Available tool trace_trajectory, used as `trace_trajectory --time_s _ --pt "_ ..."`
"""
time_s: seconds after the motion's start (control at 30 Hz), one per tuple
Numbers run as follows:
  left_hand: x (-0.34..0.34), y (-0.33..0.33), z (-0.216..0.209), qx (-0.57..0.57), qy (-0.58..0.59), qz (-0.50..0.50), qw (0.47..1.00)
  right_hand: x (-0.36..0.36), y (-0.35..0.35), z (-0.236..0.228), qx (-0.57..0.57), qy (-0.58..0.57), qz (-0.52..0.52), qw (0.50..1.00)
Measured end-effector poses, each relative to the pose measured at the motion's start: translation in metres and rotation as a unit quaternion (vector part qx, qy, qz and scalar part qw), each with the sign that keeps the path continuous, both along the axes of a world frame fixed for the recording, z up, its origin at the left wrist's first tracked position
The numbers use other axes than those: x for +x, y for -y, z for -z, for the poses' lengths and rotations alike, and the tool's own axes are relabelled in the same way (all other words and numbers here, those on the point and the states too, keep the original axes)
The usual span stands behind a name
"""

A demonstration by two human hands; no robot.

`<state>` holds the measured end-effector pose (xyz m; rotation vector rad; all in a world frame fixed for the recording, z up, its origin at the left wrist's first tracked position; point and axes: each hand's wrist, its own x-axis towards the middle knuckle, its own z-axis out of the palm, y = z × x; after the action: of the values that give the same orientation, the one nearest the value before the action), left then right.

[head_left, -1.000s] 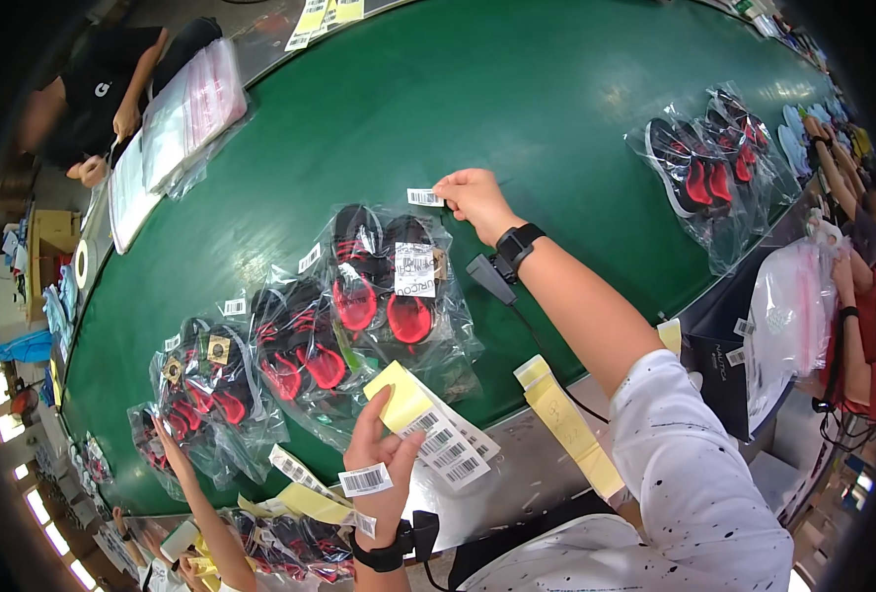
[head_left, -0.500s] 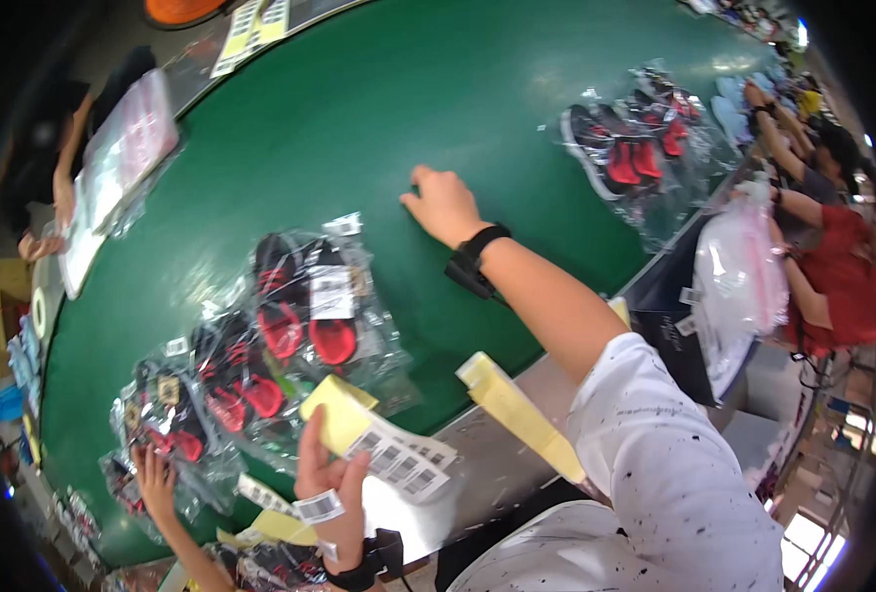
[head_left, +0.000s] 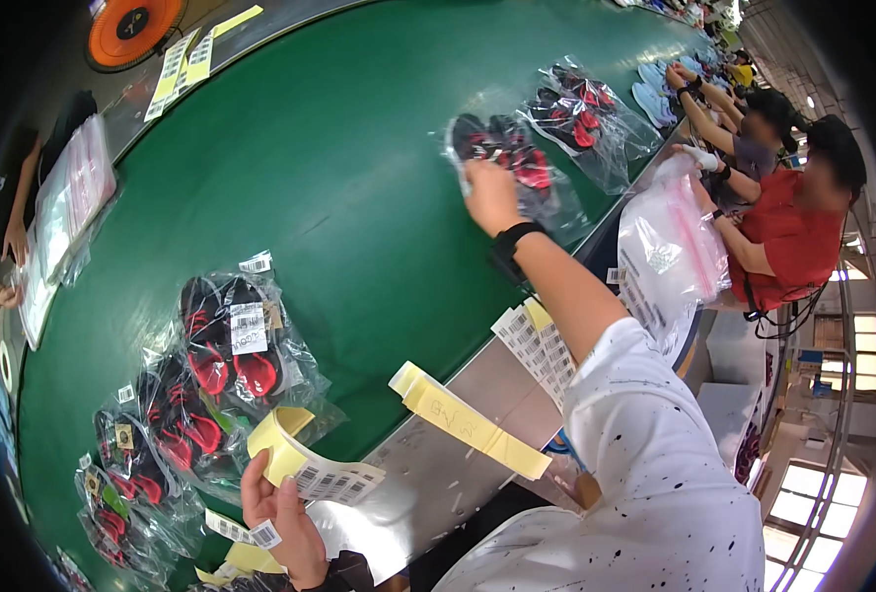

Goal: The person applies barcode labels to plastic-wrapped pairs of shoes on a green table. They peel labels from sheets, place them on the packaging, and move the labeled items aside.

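Note:
My left hand (head_left: pixel 290 523), at the lower left, is closed on a label strip (head_left: pixel 334 481) with yellow backing and white barcode labels; its end curls upward. A small white label (head_left: pixel 264 535) clings to that hand's fingers. My right hand (head_left: pixel 494 195) stretches across the green table and is closed on the near left side of a clear-bagged pair of black and red shoes (head_left: pixel 532 168); its fingertips are partly hidden. Beyond it lies another bagged pair (head_left: pixel 563 120). Nearer my left hand, a bagged pair (head_left: pixel 255 370) carries a white label.
Several more bagged shoes (head_left: pixel 177 434) lie along the left of the green table (head_left: pixel 359 197). Label strips (head_left: pixel 468 419) rest on the metal edge (head_left: pixel 428 474). A person in red (head_left: pixel 803 222) holds clear bags (head_left: pixel 670 257) at right; another person's hand (head_left: pixel 9 294) is far left.
My right hand has gone from bare table to the bagged shoes at the right. The view has swung rightward. Another person's hand at the lower left is out of sight. My left hand still holds the strip.

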<state>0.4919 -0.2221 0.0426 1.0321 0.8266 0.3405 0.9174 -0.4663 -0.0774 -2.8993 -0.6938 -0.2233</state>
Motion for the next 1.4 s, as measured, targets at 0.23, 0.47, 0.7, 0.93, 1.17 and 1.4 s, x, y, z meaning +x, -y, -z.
trace_trajectory --time_s 0.23,0.47,0.7,0.93,1.17,1.4 --pt "0.004 0.005 -0.004 0.077 -0.037 0.052 0.995 -0.152 -0.082 -0.087 0.370 -0.225 -0.158 0.887" --pt "0.018 0.045 -0.022 0.094 -0.023 0.118 0.988 -0.300 -0.044 -0.134 0.326 -0.603 -0.159 0.710" --pt "0.024 0.098 -0.027 0.257 0.068 0.355 0.896 -0.284 0.080 -0.125 0.388 -0.632 0.077 0.666" --pt "-0.030 0.128 0.025 0.191 -0.014 0.461 0.866 -0.283 0.216 -0.044 0.259 -0.556 0.141 0.777" --pt "-0.057 0.132 0.052 0.173 -0.077 0.492 0.850 -0.342 0.137 -0.070 0.164 -0.236 -0.037 0.957" --pt "-0.040 0.157 0.079 -0.002 -0.091 0.388 0.917 -0.364 0.090 -0.018 0.138 -0.162 0.006 0.977"
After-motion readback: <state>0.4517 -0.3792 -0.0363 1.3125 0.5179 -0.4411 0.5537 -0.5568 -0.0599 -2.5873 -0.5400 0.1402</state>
